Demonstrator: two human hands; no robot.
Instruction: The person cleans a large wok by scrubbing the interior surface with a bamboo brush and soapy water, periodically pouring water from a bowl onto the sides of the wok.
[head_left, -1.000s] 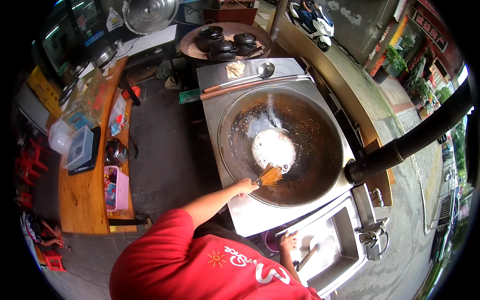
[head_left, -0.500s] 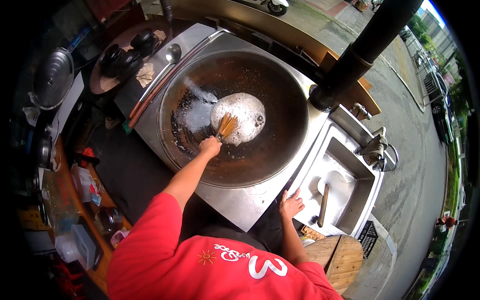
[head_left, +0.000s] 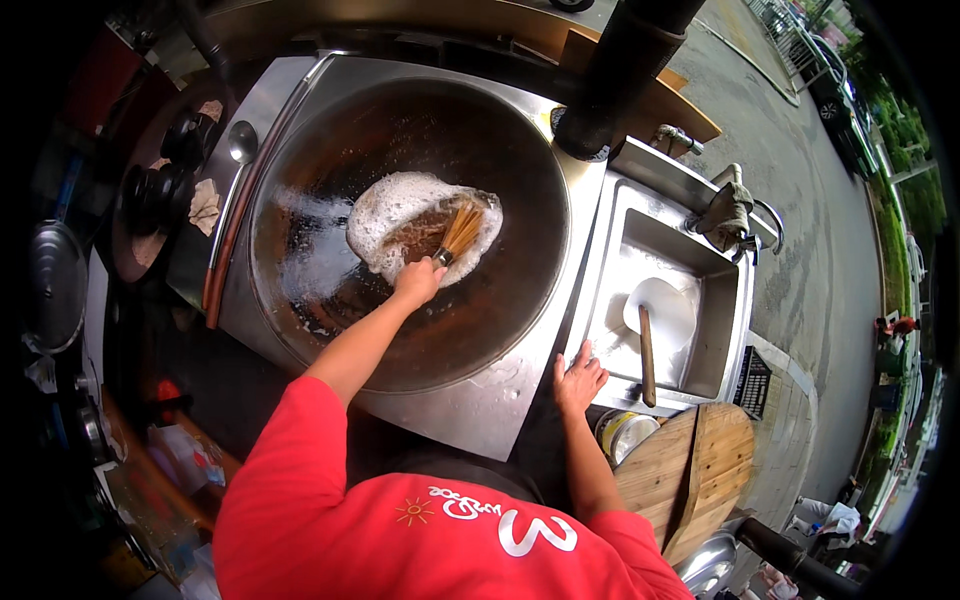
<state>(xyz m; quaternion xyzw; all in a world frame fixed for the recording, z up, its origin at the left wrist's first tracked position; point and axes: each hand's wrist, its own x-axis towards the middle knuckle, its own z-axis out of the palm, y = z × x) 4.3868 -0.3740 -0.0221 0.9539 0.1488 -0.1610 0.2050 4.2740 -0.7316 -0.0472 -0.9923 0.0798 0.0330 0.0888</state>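
My left hand (head_left: 418,282) grips the short handle of a bamboo wok brush (head_left: 462,234). The bristles are down in a patch of whitish foamy water (head_left: 385,210) at the bottom of a large, dark brown wok (head_left: 500,320). Around the brush the foam is parted and brownish water shows. My right hand (head_left: 580,382) rests at the near left corner of a steel sink (head_left: 592,300), its fingers spread and nothing in them. Inside the sink basin lies a white, round-headed utensil (head_left: 662,312) with a wooden handle (head_left: 647,362) leaning over the near rim.
A long-handled ladle (head_left: 243,142) lies left of the wok on the steel counter (head_left: 440,408), beside a reddish-brown rod (head_left: 245,210). Black bowls (head_left: 160,185) stand farther left. A thick black pipe (head_left: 610,85) rises behind the sink, near a cloth-wrapped tap (head_left: 722,215). Wooden boards (head_left: 690,470) are at the near right.
The brush and my left hand have swept to the right through the foam, opening a brownish gap in it. The whole view has shifted; my right hand stays by the sink.
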